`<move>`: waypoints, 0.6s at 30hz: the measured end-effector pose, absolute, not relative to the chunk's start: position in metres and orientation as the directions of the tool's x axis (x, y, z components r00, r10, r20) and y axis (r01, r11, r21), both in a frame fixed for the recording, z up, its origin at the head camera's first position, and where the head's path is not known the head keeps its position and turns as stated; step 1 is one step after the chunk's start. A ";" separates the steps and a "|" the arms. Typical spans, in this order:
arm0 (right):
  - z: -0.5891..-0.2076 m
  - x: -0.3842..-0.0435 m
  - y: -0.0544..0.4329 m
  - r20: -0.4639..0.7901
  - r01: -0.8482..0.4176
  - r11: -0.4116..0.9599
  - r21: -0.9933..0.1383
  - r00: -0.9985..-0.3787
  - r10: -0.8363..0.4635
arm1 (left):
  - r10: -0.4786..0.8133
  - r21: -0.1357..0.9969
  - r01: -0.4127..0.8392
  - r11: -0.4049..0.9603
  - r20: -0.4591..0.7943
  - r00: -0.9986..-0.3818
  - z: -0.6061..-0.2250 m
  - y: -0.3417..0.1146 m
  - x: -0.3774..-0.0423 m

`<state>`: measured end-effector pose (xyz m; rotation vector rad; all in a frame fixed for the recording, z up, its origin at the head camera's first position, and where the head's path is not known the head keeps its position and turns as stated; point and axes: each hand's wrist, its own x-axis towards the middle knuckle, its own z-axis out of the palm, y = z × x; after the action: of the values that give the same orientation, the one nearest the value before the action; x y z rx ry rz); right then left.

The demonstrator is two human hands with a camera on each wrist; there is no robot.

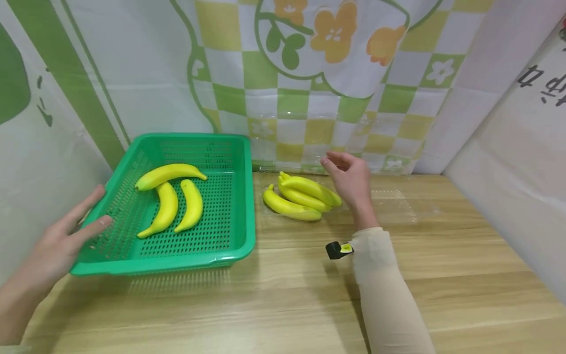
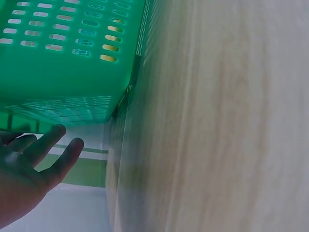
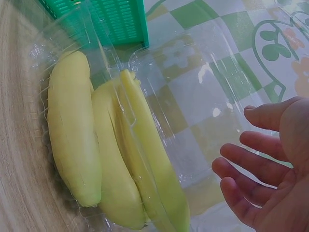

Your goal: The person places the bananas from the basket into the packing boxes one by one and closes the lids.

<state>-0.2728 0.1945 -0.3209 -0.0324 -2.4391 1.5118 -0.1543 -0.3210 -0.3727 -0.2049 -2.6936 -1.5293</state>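
The counter (image 1: pixel 468 285) runs wide before the basket (image 1: pixel 177 264), whose right rim sits just beside the clear box (image 1: pixel 393 197). My left hand (image 1: pixel 59 246) touches the basket's left rim, fingers loosely extended; my right hand (image 1: pixel 353 181), released, hovers over the box. Bananas (image 1: pixel 192 205) lie in both.

The wood-grain tabletop (image 1: pixel 283 307) carries a green basket (image 1: pixel 243 196) — and clear plastic packaging (image 1: pixel 393 205).
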 end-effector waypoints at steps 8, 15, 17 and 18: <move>-0.318 -0.272 0.198 0.221 -0.120 0.458 -0.881 -0.960 0.174 | 0.081 0.755 0.195 0.626 0.186 -0.979 -0.369 -0.323 -0.155; -0.316 -0.271 0.199 0.239 -0.128 0.459 -0.879 -0.952 0.192 | 0.045 0.688 0.185 0.701 0.217 -0.975 -0.347 -0.314 -0.150; -0.316 -0.271 0.200 0.251 -0.138 0.463 -0.876 -0.949 0.193 | 0.041 0.687 0.161 0.709 0.188 -0.981 -0.335 -0.306 -0.152; -0.315 -0.271 0.201 0.256 -0.141 0.471 -0.871 -0.948 0.190 | 0.043 0.697 0.140 0.704 0.155 -0.987 -0.328 -0.301 -0.153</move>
<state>-0.2707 0.2006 -0.3153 -0.0411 -2.4055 1.4678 -0.1531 -0.3007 -0.3285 -0.1498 -2.7808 -1.1531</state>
